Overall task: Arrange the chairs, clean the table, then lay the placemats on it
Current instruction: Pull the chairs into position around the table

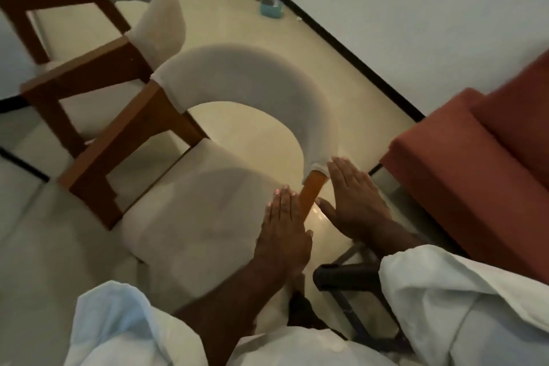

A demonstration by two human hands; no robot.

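Note:
A wooden chair (237, 89) with a curved pale upholstered back and a pale seat stands just in front of me, seen from above. Its near wooden upright (310, 194) rises between my hands. My left hand (285, 232) lies flat, fingers straight, against the left side of that upright. My right hand (353, 199) is flat and open to the right of it, fingertips near the end of the padded back. Neither hand is closed around anything. A second chair (98, 24) of the same kind stands behind, at upper left. No table or placemats are in view.
A rust-red sofa (475, 175) fills the right side, close to the near chair. A white wall with a dark skirting runs diagonally at upper right. A small teal caddy (271, 7) with a bottle sits on the pale tiled floor by the wall. A dark metal frame (347, 276) is below my right wrist.

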